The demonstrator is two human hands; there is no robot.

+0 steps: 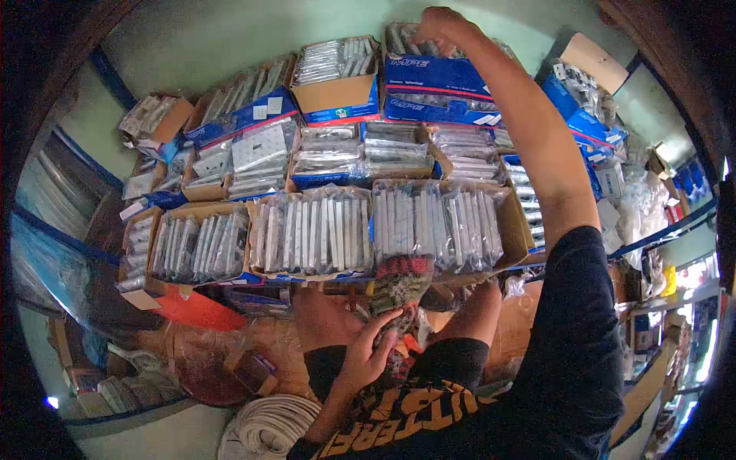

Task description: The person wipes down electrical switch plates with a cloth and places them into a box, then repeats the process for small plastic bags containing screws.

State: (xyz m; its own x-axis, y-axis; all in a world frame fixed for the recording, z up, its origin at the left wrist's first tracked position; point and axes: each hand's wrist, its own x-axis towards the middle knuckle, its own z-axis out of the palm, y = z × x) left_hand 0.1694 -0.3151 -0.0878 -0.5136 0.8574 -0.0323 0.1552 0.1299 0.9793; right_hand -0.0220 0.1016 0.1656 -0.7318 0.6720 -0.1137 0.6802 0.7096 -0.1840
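The left hand [369, 355] grips a cloth [400, 282] against the near packets [313, 234], stood on edge likely to save room; the right hand [445, 27] is at the far box [441, 71], its fingers' state unclear.

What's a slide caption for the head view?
Left hand holds patterned cloth; right hand at upper blue box.

Fisheye curve, black corners, harsh white glare far right
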